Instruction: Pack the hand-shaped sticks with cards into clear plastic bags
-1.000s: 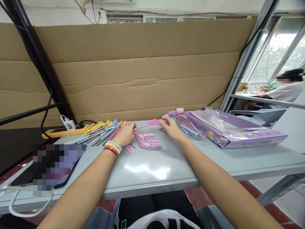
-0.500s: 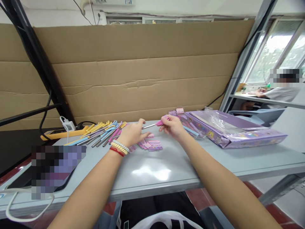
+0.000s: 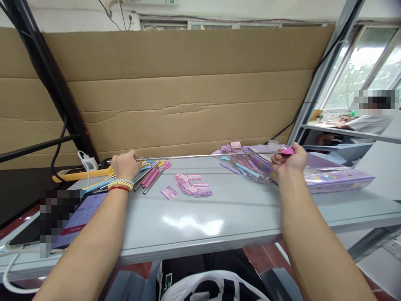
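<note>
One broad cardboard panel [image 3: 188, 94] fills much of the upper frame, standing behind a pale grey desk [image 3: 238, 205] that runs across the middle. A purple box [image 3: 341, 179] lies on the desk at right, partly hidden by the right arm. Stretched nearly level across the center of the frame, above the desk, a slim metal rod [image 3: 200, 156] spans the space between two bare hands. At lower left, a phone [image 3: 89, 207], partly pixelated, lies near the left forearm. A fan of rods [image 3: 153, 177] with pink, yellow and blue parts rests at center left, while clear-wrapped colored pieces [image 3: 247, 167] lie beside the box's left end. The left hand [image 3: 125, 165], pale bands and a red one at its wrist, has its grip clenched around the rod's left end. The right hand [image 3: 291, 161], in front of the box, has its grip closed about the rod's pink end [image 3: 287, 151]. Small pink printed cards [image 3: 188, 186] overlap at center, a single card [image 3: 169, 192] just left of them.
</note>
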`<state>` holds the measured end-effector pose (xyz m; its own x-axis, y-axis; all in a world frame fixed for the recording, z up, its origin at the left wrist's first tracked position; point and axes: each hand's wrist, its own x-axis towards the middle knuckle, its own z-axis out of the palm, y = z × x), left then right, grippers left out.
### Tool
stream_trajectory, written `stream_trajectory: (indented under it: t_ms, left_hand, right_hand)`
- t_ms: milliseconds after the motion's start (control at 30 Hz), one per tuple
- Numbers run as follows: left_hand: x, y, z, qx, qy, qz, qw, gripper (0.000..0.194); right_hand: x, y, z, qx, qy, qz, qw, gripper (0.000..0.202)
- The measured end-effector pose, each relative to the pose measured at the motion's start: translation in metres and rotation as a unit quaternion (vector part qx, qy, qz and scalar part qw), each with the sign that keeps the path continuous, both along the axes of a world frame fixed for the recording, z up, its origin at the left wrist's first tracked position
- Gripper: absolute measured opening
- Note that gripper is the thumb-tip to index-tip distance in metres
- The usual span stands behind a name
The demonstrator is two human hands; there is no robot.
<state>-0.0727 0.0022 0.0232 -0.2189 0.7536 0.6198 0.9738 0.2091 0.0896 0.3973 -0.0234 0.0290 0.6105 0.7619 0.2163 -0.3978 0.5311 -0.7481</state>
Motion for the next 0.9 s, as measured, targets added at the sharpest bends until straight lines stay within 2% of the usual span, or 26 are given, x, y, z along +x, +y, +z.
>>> stream_trajectory:
  t_ms: [67,133,233,300,400,467,567,700,767,833,900]
  left_hand:
    - [0.012,-0.003,0.003,-0.025,-0.009,0.005,1.0,0.023]
    - [0.036,-0.011,0.006,-0.044,0.003,-0.021,0.999,0.023]
    - [0.092,-0.028,0.006,-0.075,0.034,-0.128,0.988,0.028]
    - [0.129,-0.041,0.001,-0.096,0.04,-0.19,0.976,0.029]
    - [0.165,-0.056,-0.011,-0.105,0.019,-0.25,0.962,0.027]
    - [0.171,-0.059,-0.018,-0.113,-0.002,-0.274,0.955,0.025]
    - [0.163,-0.057,-0.021,-0.119,-0.023,-0.298,0.947,0.024]
    - [0.15,-0.05,-0.019,-0.083,-0.035,-0.318,0.944,0.032]
    - [0.145,-0.048,-0.018,-0.071,-0.038,-0.377,0.923,0.039]
    - [0.137,-0.044,-0.016,-0.05,-0.045,-0.458,0.887,0.045]
    - [0.123,-0.036,-0.011,-0.012,-0.062,-0.488,0.871,0.046]
  right_hand:
    - [-0.01,0.003,0.001,-0.01,0.024,-0.01,1.0,0.029]
    - [-0.033,0.004,0.003,-0.012,-0.007,0.022,1.0,0.032]
    - [-0.09,0.0,0.001,0.03,-0.099,0.107,0.989,0.04]
    - [-0.134,-0.004,-0.006,0.061,-0.133,0.168,0.975,0.043]
    - [-0.182,-0.006,-0.023,0.104,-0.167,0.23,0.953,0.043]
    - [-0.196,-0.005,-0.032,0.103,-0.176,0.246,0.948,0.044]
    - [-0.196,-0.002,-0.041,0.085,-0.2,0.263,0.94,0.045]
    - [-0.19,-0.005,-0.049,0.064,-0.303,0.306,0.9,0.043]
    - [-0.188,-0.007,-0.05,0.054,-0.336,0.309,0.888,0.044]
    - [-0.186,-0.007,-0.049,0.019,-0.327,0.305,0.894,0.046]
    - [-0.18,-0.005,-0.045,-0.031,-0.295,0.305,0.905,0.048]
